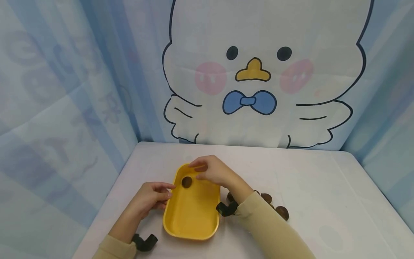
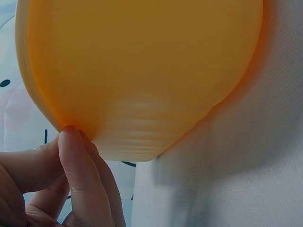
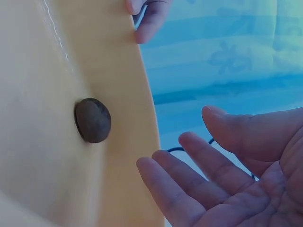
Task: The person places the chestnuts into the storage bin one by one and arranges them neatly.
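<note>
A: Biggest first?
B: White cloth-topped counter, lower half of the frame. On it, yellow rounded-rectangle plastic tray, lower centre.
A: Grips?
B: Left grip, lower left of centre: thumb and fingers pinching the tray's rim. Right grip, over the tray's top end: fingers spread, nothing held; rim contact, can't tell.
A: Small stuff?
B: One round brown domed piece inside the tray, upper left. More brown pieces right of it on the counter, partly behind the right forearm.
A: Step?
B: Probably loading, piece released. Next move likely calls for the right grip reaching lower right, left steadying.
</note>
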A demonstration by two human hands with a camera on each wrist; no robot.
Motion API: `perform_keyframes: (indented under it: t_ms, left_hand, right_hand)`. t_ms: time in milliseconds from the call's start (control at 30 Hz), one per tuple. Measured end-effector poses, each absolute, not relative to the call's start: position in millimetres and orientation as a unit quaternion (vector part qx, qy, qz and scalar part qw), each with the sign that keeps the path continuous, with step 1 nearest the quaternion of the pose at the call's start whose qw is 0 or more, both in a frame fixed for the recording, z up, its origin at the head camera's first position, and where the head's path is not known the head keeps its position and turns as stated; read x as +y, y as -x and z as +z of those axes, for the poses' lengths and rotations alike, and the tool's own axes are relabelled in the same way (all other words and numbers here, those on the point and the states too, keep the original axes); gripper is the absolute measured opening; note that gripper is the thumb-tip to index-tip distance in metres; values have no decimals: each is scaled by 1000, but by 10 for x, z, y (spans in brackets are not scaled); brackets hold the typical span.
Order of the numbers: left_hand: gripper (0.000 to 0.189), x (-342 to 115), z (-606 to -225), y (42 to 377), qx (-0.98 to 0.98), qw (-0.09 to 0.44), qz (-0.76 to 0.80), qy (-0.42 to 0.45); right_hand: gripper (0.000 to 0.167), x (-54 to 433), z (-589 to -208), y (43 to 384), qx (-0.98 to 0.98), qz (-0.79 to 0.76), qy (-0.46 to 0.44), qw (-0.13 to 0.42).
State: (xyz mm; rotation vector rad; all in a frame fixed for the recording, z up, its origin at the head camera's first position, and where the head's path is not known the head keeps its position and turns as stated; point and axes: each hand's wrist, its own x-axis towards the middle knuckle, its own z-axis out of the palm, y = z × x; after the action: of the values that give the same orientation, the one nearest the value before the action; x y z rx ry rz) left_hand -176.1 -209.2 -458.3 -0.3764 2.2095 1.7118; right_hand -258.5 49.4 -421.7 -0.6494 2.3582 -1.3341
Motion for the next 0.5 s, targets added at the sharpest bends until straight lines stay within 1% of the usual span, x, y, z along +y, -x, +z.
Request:
perform_keyframes:
  t_ms: [500]
  left_hand:
    - [35, -2076, -4611, 1752, 776, 155, 597, 130]
  right_hand:
    - [38, 963, -4133, 2298, 841, -484, 178, 162]
